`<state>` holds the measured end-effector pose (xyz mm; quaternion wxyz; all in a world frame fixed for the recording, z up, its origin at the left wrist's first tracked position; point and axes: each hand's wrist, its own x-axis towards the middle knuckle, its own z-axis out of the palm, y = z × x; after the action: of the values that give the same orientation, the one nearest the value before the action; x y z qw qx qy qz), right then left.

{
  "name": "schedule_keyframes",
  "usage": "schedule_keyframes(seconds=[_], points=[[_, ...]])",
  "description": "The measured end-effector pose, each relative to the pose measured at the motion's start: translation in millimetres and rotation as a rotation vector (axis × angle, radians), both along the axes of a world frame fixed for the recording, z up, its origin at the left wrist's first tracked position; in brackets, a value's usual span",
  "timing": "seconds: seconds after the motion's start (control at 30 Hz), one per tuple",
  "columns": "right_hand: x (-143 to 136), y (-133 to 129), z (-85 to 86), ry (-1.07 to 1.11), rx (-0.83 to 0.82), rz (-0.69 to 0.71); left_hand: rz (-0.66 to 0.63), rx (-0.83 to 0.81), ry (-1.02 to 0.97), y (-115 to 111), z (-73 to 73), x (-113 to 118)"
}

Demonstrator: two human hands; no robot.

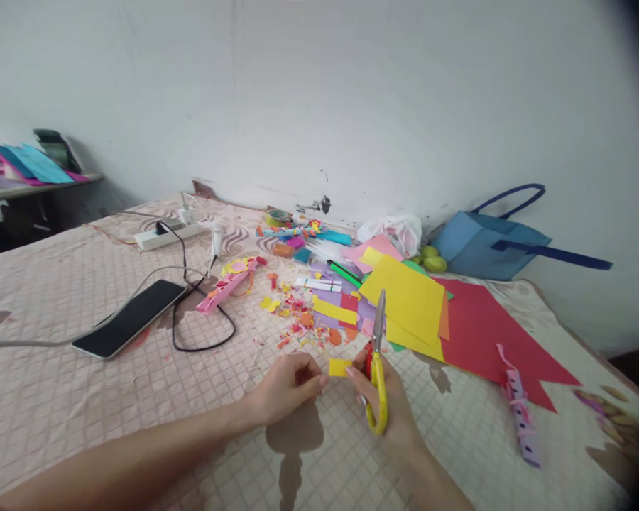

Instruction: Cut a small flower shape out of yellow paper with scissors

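Observation:
A small yellow paper piece [339,367] is pinched between the thumb and fingers of my right hand [386,397]. The same hand holds scissors [378,369] with yellow and red handles, their blades pointing away from me. My left hand [290,387] has its thumb and fingertips pressed together just left of the yellow piece; whether they grip anything is too small to tell. Beyond the hands lie scattered paper scraps [303,319], a yellow strip [334,310] on purple paper, and large yellow sheets [407,298].
Red paper [490,333] and a rolled lilac paper tube [522,419] lie on the right, with a blue bag [490,245] behind. On the left are a phone [130,319], black cable, hot glue gun [216,241] and power strip [170,235]. A wall stands behind the table.

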<state>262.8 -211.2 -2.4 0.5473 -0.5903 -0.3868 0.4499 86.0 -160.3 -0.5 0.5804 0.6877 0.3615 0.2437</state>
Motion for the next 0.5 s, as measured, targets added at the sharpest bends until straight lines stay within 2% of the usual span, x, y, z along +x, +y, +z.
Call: schedule_keyframes(seconds=[0.17, 0.33, 0.43, 0.5], points=[[2.3, -4.1, 7.1, -0.006, -0.024, -0.041, -0.003, 0.01, 0.042, -0.2, 1.9, -1.0], [15.0, -1.8, 4.8, -0.006, -0.029, -0.065, 0.018, 0.034, 0.101, 4.4, 5.1, -2.3], [19.0, 1.5, 4.4, -0.025, -0.076, -0.125, 0.041, 0.043, 0.138, 6.4, 8.4, -3.3], [19.0, 3.1, 4.3, -0.029, -0.113, -0.116, 0.05, 0.04, 0.159, 6.9, 9.8, -3.9]])
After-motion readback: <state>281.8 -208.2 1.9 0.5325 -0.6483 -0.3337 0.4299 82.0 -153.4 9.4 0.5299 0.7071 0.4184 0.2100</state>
